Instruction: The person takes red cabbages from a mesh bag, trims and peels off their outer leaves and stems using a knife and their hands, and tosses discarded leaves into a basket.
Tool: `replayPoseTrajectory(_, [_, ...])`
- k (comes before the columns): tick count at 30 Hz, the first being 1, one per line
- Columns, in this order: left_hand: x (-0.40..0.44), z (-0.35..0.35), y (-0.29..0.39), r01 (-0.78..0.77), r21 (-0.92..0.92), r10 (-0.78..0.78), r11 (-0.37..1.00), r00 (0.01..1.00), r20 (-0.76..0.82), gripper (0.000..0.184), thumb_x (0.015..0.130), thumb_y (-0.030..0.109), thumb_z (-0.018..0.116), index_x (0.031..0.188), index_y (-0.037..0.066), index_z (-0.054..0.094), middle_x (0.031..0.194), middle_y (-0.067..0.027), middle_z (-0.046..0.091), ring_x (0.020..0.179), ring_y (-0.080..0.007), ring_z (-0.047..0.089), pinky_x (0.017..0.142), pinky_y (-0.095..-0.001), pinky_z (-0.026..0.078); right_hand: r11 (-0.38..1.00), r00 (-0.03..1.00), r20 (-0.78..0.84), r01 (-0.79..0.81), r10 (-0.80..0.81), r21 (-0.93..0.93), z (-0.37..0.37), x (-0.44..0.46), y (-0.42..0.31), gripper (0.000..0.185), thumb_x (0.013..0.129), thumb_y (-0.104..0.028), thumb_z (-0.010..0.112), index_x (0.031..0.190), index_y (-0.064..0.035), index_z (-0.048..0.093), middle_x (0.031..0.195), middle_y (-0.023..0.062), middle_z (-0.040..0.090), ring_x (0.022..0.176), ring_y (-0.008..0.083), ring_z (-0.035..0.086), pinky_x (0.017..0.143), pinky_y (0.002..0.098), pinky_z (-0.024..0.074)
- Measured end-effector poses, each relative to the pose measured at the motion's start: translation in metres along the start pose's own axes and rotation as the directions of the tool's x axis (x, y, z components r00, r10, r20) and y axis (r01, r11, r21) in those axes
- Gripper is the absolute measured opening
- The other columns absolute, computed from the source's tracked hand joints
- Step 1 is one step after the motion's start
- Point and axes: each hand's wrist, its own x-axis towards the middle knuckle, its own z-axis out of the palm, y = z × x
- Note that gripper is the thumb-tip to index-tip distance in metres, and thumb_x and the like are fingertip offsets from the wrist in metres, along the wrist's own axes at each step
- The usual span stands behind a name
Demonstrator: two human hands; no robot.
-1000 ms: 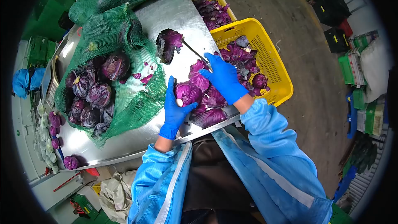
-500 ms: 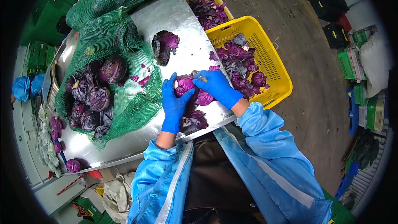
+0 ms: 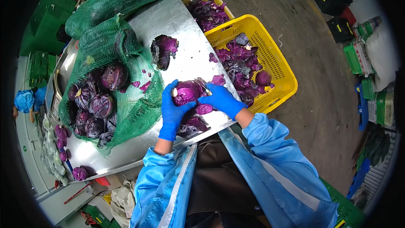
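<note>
In the head view my left hand (image 3: 172, 112), in a blue glove, is wrapped around a red cabbage (image 3: 185, 94) at the table's near edge. The gloved right hand (image 3: 224, 100) is closed on what looks like a small knife (image 3: 207, 89), mostly hidden by the fingers, against the cabbage's right side. Loose purple leaves (image 3: 192, 126) lie below the cabbage, and a dark outer-leaf piece (image 3: 164, 52) rests farther up the metal table (image 3: 192, 38). Left of my hands, several red cabbages (image 3: 101, 105) sit in the mouth of a green mesh sack (image 3: 141, 112).
A yellow crate (image 3: 280, 74) of purple leaves stands against the table's right edge, with a second yellow crate (image 3: 219, 0) behind it. Another full mesh sack (image 3: 126, 0) lies at the back. Peeled cabbages (image 3: 80, 173) line the left edge. A person in blue (image 3: 24, 100) is at far left.
The cabbage has turned in my left hand and shows more of its smooth side. My right hand has shifted slightly right and down. A round purple piece in the yellow crate appears moved or turned.
</note>
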Motion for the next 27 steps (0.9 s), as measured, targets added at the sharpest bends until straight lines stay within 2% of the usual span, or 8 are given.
replayPoseTrajectory(9, [0.011, -0.018, -0.006, 0.269, -0.449, -0.312, 0.852, 0.950, -0.022, 0.078, 0.066, 0.009, 0.087, 0.134, 0.006, 0.049, 0.131, -0.0152, 0.052, 0.115, -0.0274, 0.056, 0.096, -0.0400, 0.051, 0.982, 0.985, -0.148, 0.057, -0.085, -0.182, -0.045, 0.006, -0.013, 0.032, 0.075, -0.038, 0.072, 0.087, -0.0095, 0.065, 0.083, 0.0180, 0.067, 0.078, 0.0396, 0.064, 0.066, 0.0481, 0.0503])
replayPoseTrajectory(11, [0.016, -0.027, 0.001, 0.377, -0.813, -0.493, 0.445, 0.860, 0.129, 0.067, 0.077, 0.014, 0.080, 0.135, 0.007, 0.047, 0.131, -0.0163, 0.052, 0.116, -0.0320, 0.057, 0.091, -0.0476, 0.055, 0.967, 0.972, -0.229, -0.001, -0.059, -0.255, -0.055, 0.016, 0.009, 0.030, 0.075, -0.035, 0.073, 0.087, -0.0090, 0.065, 0.083, 0.0179, 0.067, 0.078, 0.0397, 0.064, 0.066, 0.0483, 0.0507])
replayPoseTrajectory(13, [0.016, -0.027, 0.006, 0.327, -0.797, -0.390, 0.508, 0.912, 0.125, 0.059, 0.091, 0.029, 0.065, 0.140, 0.006, 0.041, 0.134, -0.0197, 0.051, 0.120, -0.0373, 0.055, 0.092, -0.0553, 0.052, 0.942, 0.963, -0.261, -0.023, -0.069, -0.334, -0.065, 0.012, 0.001, 0.026, 0.076, -0.031, 0.073, 0.088, -0.0095, 0.064, 0.083, 0.0178, 0.067, 0.078, 0.0394, 0.065, 0.067, 0.0488, 0.0510])
replayPoseTrajectory(19, [0.005, -0.023, 0.026, 0.399, -0.913, -0.337, -0.088, 0.850, 0.404, 0.066, 0.088, 0.024, 0.068, 0.142, 0.005, 0.036, 0.141, -0.0235, 0.042, 0.128, -0.0417, 0.047, 0.097, -0.0601, 0.049, 0.913, 0.834, -0.519, -0.046, -0.189, -0.406, -0.086, 0.010, -0.010, 0.046, 0.080, -0.035, 0.072, 0.115, -0.0083, 0.058, 0.094, 0.0190, 0.067, 0.088, 0.0376, 0.066, 0.075, 0.0481, 0.0517])
replayPoseTrajectory(21, [-0.001, -0.019, 0.020, 0.426, -0.904, -0.413, -0.024, 0.820, 0.397, 0.068, 0.085, 0.022, 0.072, 0.141, 0.005, 0.038, 0.136, -0.0217, 0.048, 0.121, -0.0376, 0.054, 0.096, -0.0534, 0.052, 0.915, 0.681, -0.612, 0.287, -0.402, -0.282, -0.080, 0.006, -0.046, 0.070, 0.080, -0.043, 0.073, 0.135, -0.0089, 0.047, 0.102, 0.0194, 0.066, 0.093, 0.0365, 0.066, 0.080, 0.0466, 0.0520])
replayPoseTrajectory(23, [0.000, -0.009, 0.023, 0.425, -0.790, -0.396, 0.442, 0.883, 0.253, 0.069, 0.083, 0.020, 0.074, 0.140, 0.004, 0.040, 0.127, -0.0187, 0.056, 0.111, -0.0323, 0.061, 0.092, -0.0472, 0.055, 0.962, 0.891, -0.371, 0.272, -0.262, -0.026, -0.076, -0.019, -0.104, 0.078, 0.079, -0.039, 0.076, 0.142, -0.0086, 0.043, 0.099, 0.0181, 0.067, 0.089, 0.0345, 0.066, 0.076, 0.0417, 0.0522])
replayPoseTrajectory(25, [-0.002, -0.002, 0.021, 0.403, -0.779, -0.359, 0.480, 0.901, 0.244, 0.069, 0.080, 0.017, 0.076, 0.138, 0.003, 0.042, 0.120, -0.0157, 0.060, 0.103, -0.0276, 0.064, 0.089, -0.0425, 0.056, 0.969, 0.974, -0.091, 0.190, -0.206, -0.158, -0.069, -0.014, -0.113, 0.068, 0.079, -0.041, 0.075, 0.136, -0.0106, 0.052, 0.096, 0.0166, 0.068, 0.085, 0.0317, 0.068, 0.075, 0.0418, 0.0527])
replayPoseTrajectory(27, [-0.008, -0.005, 0.026, 0.441, -0.788, -0.349, 0.431, 0.886, 0.305, 0.069, 0.078, 0.017, 0.077, 0.136, 0.001, 0.044, 0.123, -0.0162, 0.059, 0.107, -0.0285, 0.063, 0.090, -0.0433, 0.055, 0.914, 0.879, -0.303, 0.402, -0.368, 0.054, -0.049, 0.018, -0.068, 0.036, 0.081, -0.033, 0.070, 0.109, -0.0114, 0.068, 0.086, 0.0152, 0.069, 0.078, 0.0338, 0.067, 0.069, 0.0422, 0.0534])
